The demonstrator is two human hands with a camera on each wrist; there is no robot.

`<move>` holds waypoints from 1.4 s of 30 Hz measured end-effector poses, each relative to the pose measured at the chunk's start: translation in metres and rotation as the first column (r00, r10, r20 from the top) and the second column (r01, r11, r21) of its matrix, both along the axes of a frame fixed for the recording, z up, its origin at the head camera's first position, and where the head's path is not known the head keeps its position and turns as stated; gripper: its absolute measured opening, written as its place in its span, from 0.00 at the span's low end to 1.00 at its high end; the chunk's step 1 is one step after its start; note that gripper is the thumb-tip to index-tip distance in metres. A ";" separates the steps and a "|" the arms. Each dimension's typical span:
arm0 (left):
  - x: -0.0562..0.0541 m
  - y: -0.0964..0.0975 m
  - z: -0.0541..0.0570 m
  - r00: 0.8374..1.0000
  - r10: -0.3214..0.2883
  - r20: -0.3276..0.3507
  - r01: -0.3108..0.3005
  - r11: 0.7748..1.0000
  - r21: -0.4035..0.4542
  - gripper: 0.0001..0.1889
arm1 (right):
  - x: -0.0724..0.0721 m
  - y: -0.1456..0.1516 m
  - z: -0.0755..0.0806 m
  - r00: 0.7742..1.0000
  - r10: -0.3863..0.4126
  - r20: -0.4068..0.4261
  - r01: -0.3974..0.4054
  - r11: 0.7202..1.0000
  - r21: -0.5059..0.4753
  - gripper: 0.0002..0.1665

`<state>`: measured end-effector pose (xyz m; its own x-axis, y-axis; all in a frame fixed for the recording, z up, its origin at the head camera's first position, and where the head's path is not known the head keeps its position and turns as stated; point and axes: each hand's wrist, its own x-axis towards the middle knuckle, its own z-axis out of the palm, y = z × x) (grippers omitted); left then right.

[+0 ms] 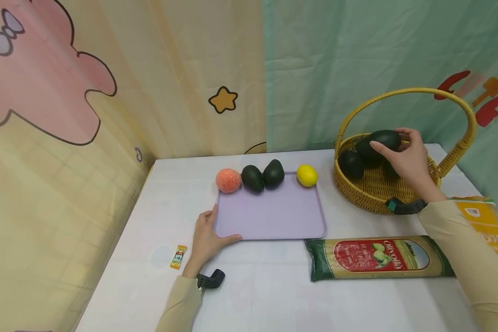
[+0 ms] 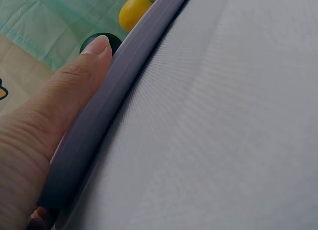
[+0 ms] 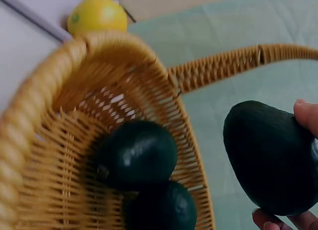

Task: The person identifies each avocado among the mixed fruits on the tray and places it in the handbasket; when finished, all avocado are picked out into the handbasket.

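My right hand (image 1: 411, 159) grips a dark green avocado (image 1: 383, 138) above the yellow wicker basket (image 1: 361, 196), thumb and fingers on either side of it. The right wrist view shows this held avocado (image 3: 271, 158) at the basket's far side. More avocados (image 3: 139, 153) lie inside, partly hidden by the hand in the head view. My left hand (image 1: 207, 237) rests at the near left corner of the lilac tray (image 1: 269, 216), its thumb (image 2: 74, 83) straight along the front rim. Along the tray's back edge sit an orange-pink bumpy ball (image 1: 228, 180), two avocados (image 1: 252, 179) and a yellow lemon (image 1: 307, 175).
A long Olivoilà pasta packet (image 1: 382, 258) lies right of the tray, in front of the basket. The basket's tall handle (image 1: 419, 91) arches over it. A small candy wrapper (image 1: 178, 257) lies left. An orange-yellow bag (image 1: 487, 226) is at the right edge. Curtains (image 1: 299, 83) hang behind.
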<state>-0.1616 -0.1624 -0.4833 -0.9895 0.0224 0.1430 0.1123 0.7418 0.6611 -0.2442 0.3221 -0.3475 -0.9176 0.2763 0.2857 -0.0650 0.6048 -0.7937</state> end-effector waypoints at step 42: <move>0.001 0.000 0.000 1.000 -0.001 -0.008 0.001 1.000 -0.010 0.63 | -0.040 0.045 -0.028 0.856 0.252 0.451 -0.426 0.838 0.341 0.50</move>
<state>-0.1610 -0.1626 -0.4830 -0.9883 0.0253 0.1507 0.1186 0.7482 0.6528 -0.2846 0.3674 -0.3753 -0.9869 -0.1381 -0.0838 -0.0819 0.8747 -0.4777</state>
